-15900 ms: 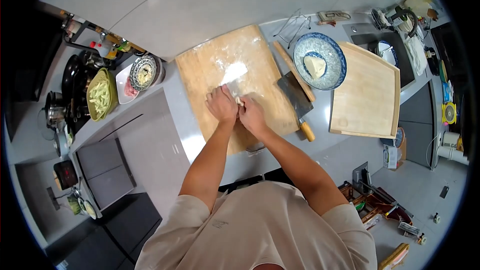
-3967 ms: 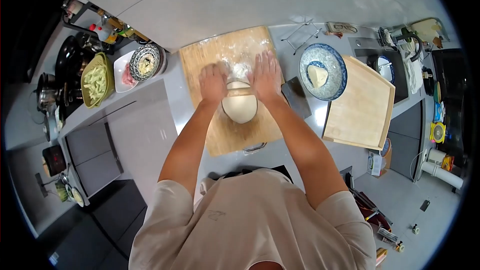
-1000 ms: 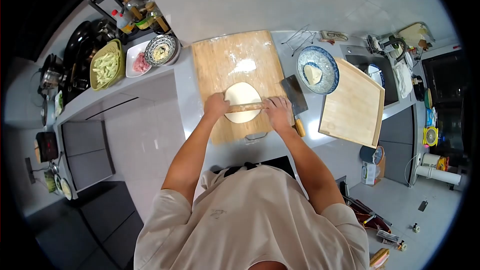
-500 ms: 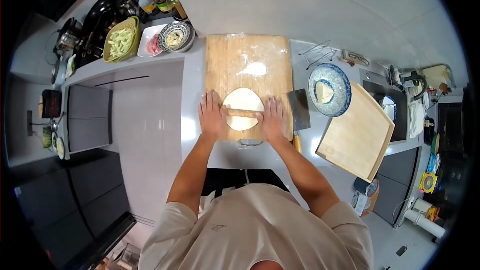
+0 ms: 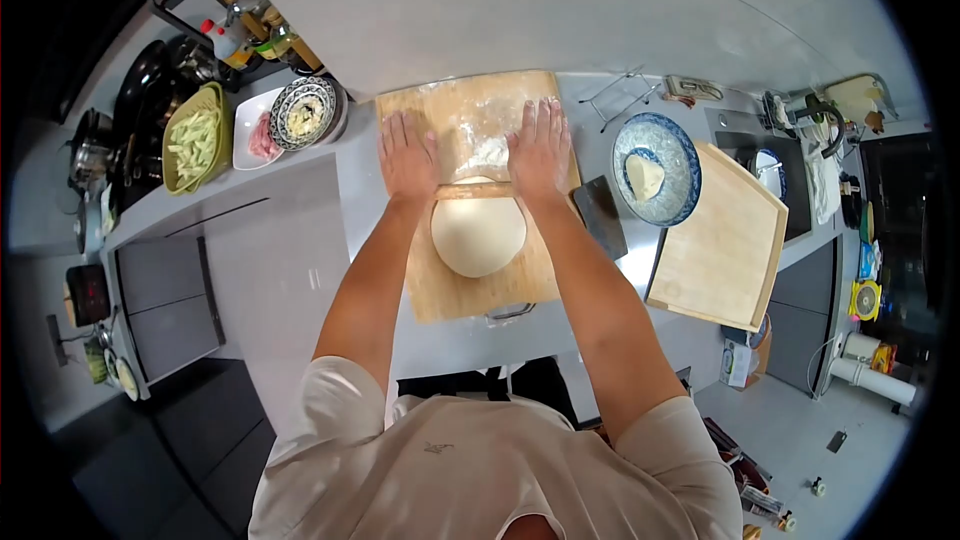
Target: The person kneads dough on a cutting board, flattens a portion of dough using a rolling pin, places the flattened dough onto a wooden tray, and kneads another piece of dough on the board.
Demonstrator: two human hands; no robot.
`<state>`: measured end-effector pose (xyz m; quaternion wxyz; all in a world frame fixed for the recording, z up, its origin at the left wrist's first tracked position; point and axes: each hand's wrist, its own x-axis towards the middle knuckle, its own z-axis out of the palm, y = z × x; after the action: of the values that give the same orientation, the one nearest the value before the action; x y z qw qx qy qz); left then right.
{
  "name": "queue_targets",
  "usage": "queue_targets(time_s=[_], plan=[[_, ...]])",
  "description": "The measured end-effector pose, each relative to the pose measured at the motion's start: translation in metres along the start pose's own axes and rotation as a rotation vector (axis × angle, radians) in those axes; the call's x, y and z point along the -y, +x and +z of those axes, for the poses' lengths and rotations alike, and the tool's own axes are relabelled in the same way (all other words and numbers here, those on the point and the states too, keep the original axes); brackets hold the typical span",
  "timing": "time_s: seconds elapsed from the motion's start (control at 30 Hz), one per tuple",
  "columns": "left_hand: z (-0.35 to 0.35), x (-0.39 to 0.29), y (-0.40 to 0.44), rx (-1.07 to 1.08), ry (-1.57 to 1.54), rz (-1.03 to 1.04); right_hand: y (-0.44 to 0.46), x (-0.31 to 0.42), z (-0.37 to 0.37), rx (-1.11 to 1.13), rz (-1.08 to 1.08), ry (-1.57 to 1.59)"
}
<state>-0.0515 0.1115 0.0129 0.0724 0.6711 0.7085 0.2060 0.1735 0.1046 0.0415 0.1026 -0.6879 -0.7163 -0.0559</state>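
A flat round of pale dough (image 5: 479, 240) lies on the floured wooden board (image 5: 430, 295). Across its far part runs a short wooden rolling pin (image 5: 475, 191). My left hand (image 5: 408, 158) is flat at the pin's left end, fingers stretched forward over the board. At the right end, my right hand (image 5: 540, 152) presses down the same way, fingers straight. Under the palms the pin's ends are hidden. Loose flour (image 5: 488, 152) is scattered beyond the dough. Beside my right forearm lies a cleaver (image 5: 601, 217), its handle hidden.
Right of the board stand a blue-patterned bowl (image 5: 684, 165) holding a dough piece (image 5: 645, 176) and a wooden tray (image 5: 720, 260). A wire rack (image 5: 620, 98) is behind. Leftward are a patterned bowl (image 5: 332, 90), a white dish of meat (image 5: 262, 138) and a green basket (image 5: 212, 100).
Both hands have pushed the rolling pin forward, from the middle of the dough to its far part. The view has shifted, and the board now appears slightly turned.
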Motion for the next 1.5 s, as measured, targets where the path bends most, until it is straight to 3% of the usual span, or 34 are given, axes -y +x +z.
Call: queue_targets(time_s=[0.17, 0.33, 0.43, 0.53, 0.67, 0.77, 0.9, 0.93, 1.03, 1.13, 1.23, 1.27, 1.37, 1.5], plan=[[-0.016, 0.013, -0.079, 0.030, 0.025, 0.069, -0.096, 0.000, -0.013, 0.046, -0.016, 0.087], [-0.057, 0.023, -0.195, 0.211, -0.081, 0.125, -0.208, -0.007, -0.052, 0.371, -0.106, 0.222], [-0.061, 0.020, -0.205, 0.250, -0.041, 0.094, -0.221, -0.013, -0.049, 0.315, -0.156, 0.199], [-0.063, 0.008, -0.182, 0.200, -0.032, 0.095, -0.203, -0.012, -0.039, 0.198, -0.148, 0.198], [-0.063, -0.007, -0.134, 0.157, -0.123, 0.273, -0.183, -0.015, -0.028, 0.132, -0.134, 0.355], [-0.069, -0.042, -0.109, 0.359, -0.171, 0.345, -0.189, -0.019, -0.028, 0.121, -0.141, 0.428], [-0.057, -0.056, -0.081, 0.472, -0.050, 0.366, -0.206, -0.031, -0.019, 0.055, -0.151, 0.447], [-0.045, -0.047, -0.077, 0.352, -0.055, 0.393, -0.209, -0.035, -0.020, 0.044, -0.153, 0.455], [-0.021, -0.016, -0.050, 0.092, -0.017, 0.258, -0.219, -0.048, -0.029, 0.004, -0.020, 0.362], [-0.035, -0.001, -0.042, -0.041, -0.233, 0.008, -0.218, -0.058, -0.032, -0.064, 0.124, 0.309], [-0.050, -0.003, -0.068, 0.101, -0.330, -0.037, -0.201, -0.057, -0.024, -0.099, 0.133, 0.318], [-0.042, -0.002, -0.083, 0.098, -0.436, -0.005, -0.194, -0.054, -0.023, -0.075, 0.095, 0.348], [-0.074, -0.026, -0.120, 0.023, -0.152, 0.360, -0.174, -0.034, -0.030, 0.003, -0.034, 0.406], [-0.052, -0.002, -0.133, 0.187, -0.135, 0.321, -0.115, -0.026, -0.036, 0.225, -0.139, 0.419]])
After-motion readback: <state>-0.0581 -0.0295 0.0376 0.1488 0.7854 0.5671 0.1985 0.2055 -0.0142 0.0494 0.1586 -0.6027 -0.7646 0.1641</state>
